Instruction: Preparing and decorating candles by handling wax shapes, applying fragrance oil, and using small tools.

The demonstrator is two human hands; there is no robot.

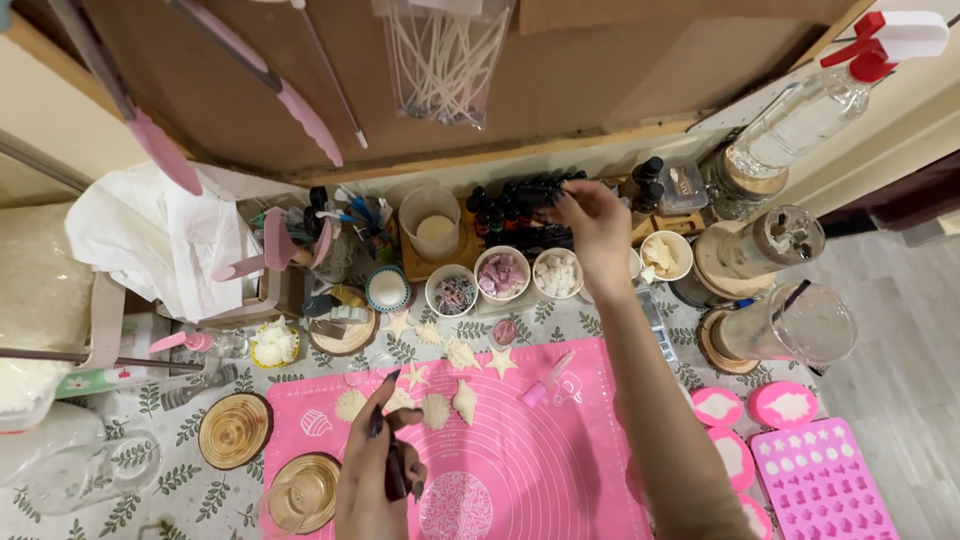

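- A dark tool (pixel 385 440) is gripped by the closed fingers of the left hand (pixel 375 480), near, over the pink mat (pixel 540 470).
- A small dark bottle (pixel 553 197) is pinched by the right hand (pixel 595 225), far, among the bottles (pixel 510 210) behind the bowls (pixel 502 273).
- Pale shell shapes (pixel 450 400) are laid on the mat.

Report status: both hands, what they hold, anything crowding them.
Left hand grips dark tweezers over pink mat. Right hand at dark bottles. Small bowls below it.

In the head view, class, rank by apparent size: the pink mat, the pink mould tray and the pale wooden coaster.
1. Pink mat, clearly largest.
2. Mould tray, partly cut off by the frame.
3. Wooden coaster, smallest.
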